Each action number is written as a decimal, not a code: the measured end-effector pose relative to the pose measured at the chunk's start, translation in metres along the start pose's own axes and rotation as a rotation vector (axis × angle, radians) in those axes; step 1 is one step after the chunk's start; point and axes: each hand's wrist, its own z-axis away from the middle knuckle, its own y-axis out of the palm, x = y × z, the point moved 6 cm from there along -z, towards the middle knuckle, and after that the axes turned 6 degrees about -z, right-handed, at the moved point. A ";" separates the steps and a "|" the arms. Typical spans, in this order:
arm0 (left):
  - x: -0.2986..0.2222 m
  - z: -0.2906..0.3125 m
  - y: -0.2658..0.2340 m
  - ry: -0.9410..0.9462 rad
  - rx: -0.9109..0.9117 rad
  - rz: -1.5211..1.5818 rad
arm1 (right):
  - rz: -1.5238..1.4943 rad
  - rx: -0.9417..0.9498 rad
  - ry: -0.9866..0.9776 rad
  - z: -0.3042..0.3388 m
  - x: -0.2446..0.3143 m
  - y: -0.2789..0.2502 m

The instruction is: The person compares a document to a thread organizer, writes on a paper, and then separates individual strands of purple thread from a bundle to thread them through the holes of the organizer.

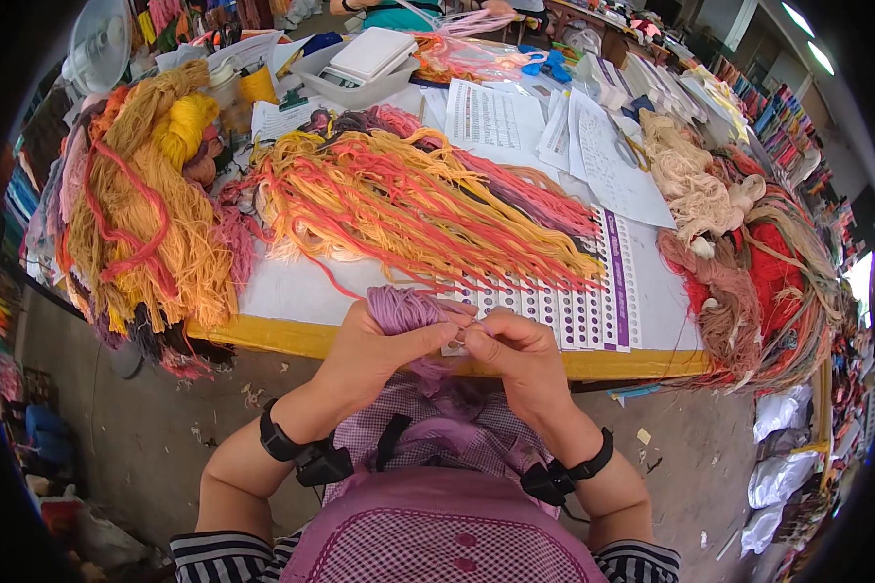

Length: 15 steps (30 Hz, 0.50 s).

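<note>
A bundle of purple yarn (405,309) is wrapped round the fingers of my left hand (377,342), just over the table's front edge. My right hand (520,348) pinches a strand of the same yarn close beside the left fingertips. The fingertips of both hands almost meet, and the strand between them is thin and partly hidden. Just beyond the hands, long orange, yellow and coral yarn strands (389,209) lie across the table. White cards with purple print and rows of holes (593,311) lie partly under those strands.
Heaped tan and yellow yarn (156,204) hangs over the table's left edge. Beige, red and brown yarn (739,262) piles at the right. Scissors (634,151), printed sheets (494,115) and a white scale (369,56) lie farther back. Another person's arm (355,5) shows at the far side.
</note>
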 end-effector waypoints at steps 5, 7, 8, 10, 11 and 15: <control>0.014 -0.001 -0.010 -0.090 -0.064 0.362 | -0.380 0.036 0.122 0.004 0.004 0.006; 0.010 0.004 -0.034 -0.107 0.015 0.855 | -0.740 0.076 0.295 0.017 0.017 0.000; 0.001 0.014 -0.059 -0.089 0.133 0.986 | -0.460 0.090 0.315 0.029 0.030 -0.013; -0.007 0.040 -0.126 0.030 -0.061 0.877 | 0.093 -0.006 0.271 0.044 0.051 -0.051; -0.013 0.055 -0.158 0.078 -0.138 0.785 | 0.363 -0.105 0.208 0.048 0.065 -0.075; -0.012 0.133 -0.276 0.097 -0.404 0.666 | 0.595 -0.452 0.168 0.074 0.118 -0.172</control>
